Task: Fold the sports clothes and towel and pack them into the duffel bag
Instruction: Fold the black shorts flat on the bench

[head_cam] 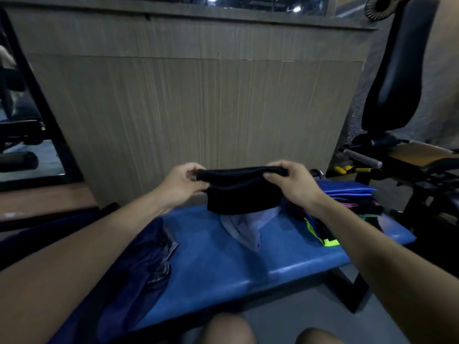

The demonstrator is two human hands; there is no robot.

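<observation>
Head view: both hands up over the far part of the blue bench (223, 259), stretching a folded black garment (242, 192) between them. Left hand (182, 183) pinches its left top corner, right hand (289, 183) pinches the right top corner; the cloth hangs doubled below the grip, clear of the bench. Under it a pale grey garment (244, 228) lies crumpled on the pad. Right end of bench: stack of folded clothes (347, 197), blue on top, neon-yellow trim nearer. Near left: dark blue duffel bag (139, 264) lying on the bench. Wood-panel wall (193, 103) beyond.
</observation>
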